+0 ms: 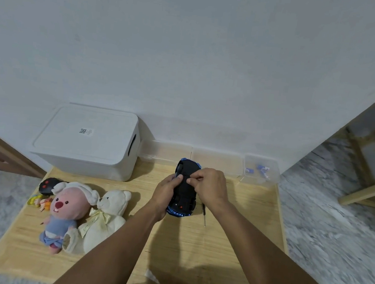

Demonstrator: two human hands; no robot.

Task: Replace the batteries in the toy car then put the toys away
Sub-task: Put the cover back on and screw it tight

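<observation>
The blue toy car lies upside down on the wooden table, black underside up. My left hand grips its left side, thumb on the underside. My right hand rests over the car's right side with thumb and forefinger pinched together on the underside; what they pinch is too small to tell. A thin screwdriver lies on the table just right of the car. A small clear box at the back right holds blue-tipped batteries.
A white lidded storage box stands at the back left. Clear plastic trays line the wall. A pink beaver plush, a white bear plush, a black remote and a small figurine lie on the left.
</observation>
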